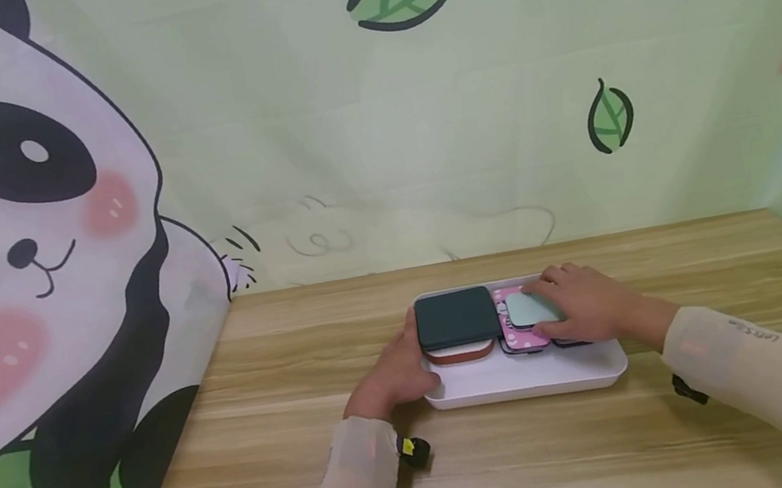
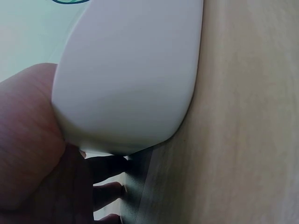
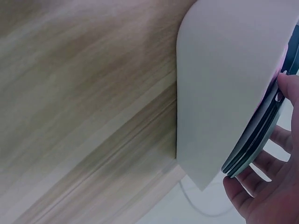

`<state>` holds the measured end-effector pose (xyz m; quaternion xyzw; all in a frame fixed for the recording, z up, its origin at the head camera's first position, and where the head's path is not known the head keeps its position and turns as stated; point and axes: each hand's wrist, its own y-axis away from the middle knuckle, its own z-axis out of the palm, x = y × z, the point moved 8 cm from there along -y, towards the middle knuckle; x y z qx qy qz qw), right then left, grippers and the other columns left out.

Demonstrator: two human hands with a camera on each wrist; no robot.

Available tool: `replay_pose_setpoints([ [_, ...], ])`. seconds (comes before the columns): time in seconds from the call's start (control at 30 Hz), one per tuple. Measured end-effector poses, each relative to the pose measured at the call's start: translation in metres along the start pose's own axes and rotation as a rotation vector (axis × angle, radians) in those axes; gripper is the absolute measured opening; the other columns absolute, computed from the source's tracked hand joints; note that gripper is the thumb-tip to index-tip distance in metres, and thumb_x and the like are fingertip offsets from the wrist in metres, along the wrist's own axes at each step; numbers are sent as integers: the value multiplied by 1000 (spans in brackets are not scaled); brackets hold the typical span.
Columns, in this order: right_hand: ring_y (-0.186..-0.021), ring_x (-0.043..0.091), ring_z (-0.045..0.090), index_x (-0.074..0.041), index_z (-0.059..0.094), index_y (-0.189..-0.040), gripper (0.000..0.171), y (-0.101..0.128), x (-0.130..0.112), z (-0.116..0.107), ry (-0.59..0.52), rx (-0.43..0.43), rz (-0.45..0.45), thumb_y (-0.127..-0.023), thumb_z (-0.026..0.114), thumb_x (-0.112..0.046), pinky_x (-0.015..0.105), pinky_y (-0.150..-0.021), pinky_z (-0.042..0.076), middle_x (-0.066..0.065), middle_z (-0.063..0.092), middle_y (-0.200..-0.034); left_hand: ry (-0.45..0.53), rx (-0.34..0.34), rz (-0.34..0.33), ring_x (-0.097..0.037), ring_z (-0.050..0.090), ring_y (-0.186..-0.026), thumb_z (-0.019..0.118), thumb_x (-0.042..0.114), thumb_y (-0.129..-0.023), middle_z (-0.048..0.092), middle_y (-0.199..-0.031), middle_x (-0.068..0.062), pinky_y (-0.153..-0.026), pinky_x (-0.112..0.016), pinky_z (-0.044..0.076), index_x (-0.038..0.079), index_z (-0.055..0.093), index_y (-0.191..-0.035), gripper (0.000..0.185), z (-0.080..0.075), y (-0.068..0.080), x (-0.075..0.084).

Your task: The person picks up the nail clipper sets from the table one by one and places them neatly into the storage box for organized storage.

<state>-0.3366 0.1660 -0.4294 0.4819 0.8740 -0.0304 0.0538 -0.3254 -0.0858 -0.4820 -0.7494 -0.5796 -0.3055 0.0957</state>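
A white tray (image 1: pixel 525 382) stands on the table with flat, rounded slabs in its far half. My left hand (image 1: pixel 396 370) grips the tray's left end, thumb at the near corner and fingers along the side wall. Beside it in the tray, a dark green square slab (image 1: pixel 457 317) lies on a white and brown one (image 1: pixel 462 354). Thumb and fingers of my right hand (image 1: pixel 585 303) pinch a pale green slab (image 1: pixel 530 309) by opposite edges. It overlaps a pink patterned slab (image 1: pixel 519 340). In the right wrist view, dark layers (image 3: pixel 254 135) show against the tray wall.
The wood-grain table (image 1: pixel 260 483) extends around the tray. Behind it hangs a pale green cloth (image 1: pixel 312 121) printed with leaves and a large panda (image 1: pixel 83 265). Small black wrist devices (image 1: pixel 416 451) sit at both sleeves, close over the table.
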Motion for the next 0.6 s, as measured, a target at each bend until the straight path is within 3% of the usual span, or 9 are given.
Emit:
replay_pose_setpoints([
  [0.3, -119, 33, 53, -12, 50, -146, 70, -2, -3, 1, -12, 23, -18, -91, 67, -51, 55, -101, 43, 15, 56, -135, 2, -16, 18, -28, 29, -149, 70, 19, -80, 21, -166, -13, -121, -43, 24, 9, -7, -161, 112, -1, -4, -10],
  [0.6, -123, 36, 54, -11, 50, -146, 70, 5, 5, -1, -56, 73, -11, -92, 63, -55, 58, -103, 42, 16, 56, -137, 138, -56, 118, -26, 20, -152, 64, 27, -92, 11, -168, -12, -122, -46, 19, 12, -5, -161, 99, -9, 5, -15],
])
